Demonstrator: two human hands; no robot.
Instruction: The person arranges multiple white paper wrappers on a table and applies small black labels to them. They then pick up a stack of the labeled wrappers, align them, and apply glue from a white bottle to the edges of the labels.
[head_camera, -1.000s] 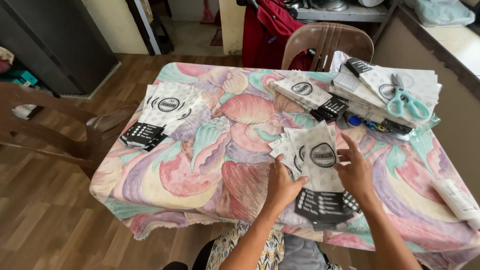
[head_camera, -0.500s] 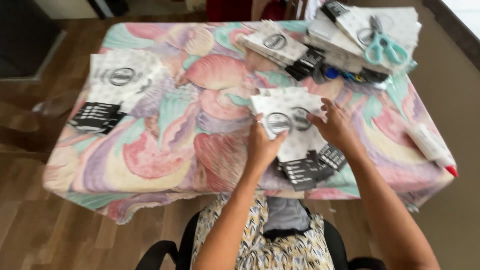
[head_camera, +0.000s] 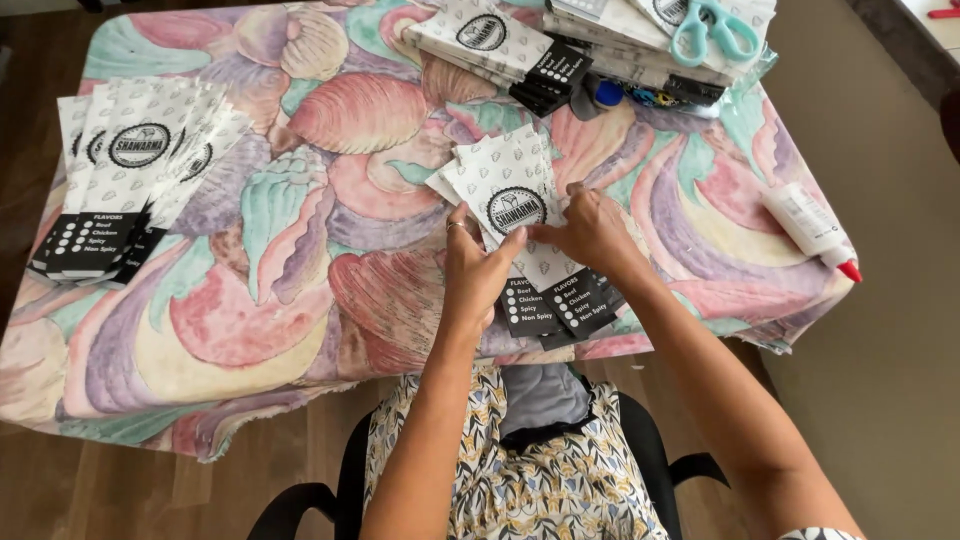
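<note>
The left hand is lying palm-down on a small fanned stack of paper sleeves, its fingers half spread and its thumb and forefinger pinching the edge of the top sleeve near the round emblem. A ring is showing on one finger. The right hand is meeting it from about 3 o'clock, fingers curled and closing on the same top sleeve, so both hands are grasping the stack rather than lying loose on it. The stack is sitting near the middle of the table, slightly toward its near edge, white and patterned above with black lower ends pointing toward 5 o'clock; the exact number of sleeves in it is hard to tell, though several edges are showing.

Out from the hands, at about 9 o'clock, a second fan of the same sleeves is lying well apart on the left side of the table. At 12 o'clock a third pile is resting, and beside it at about 1 o'clock a fourth, thicker pile is carrying one pair of teal-handled scissors. At 3 o'clock one white glue tube with a red tip is lying near the table's right edge. A pastel shell-patterned tablecloth is covering the table.
</note>
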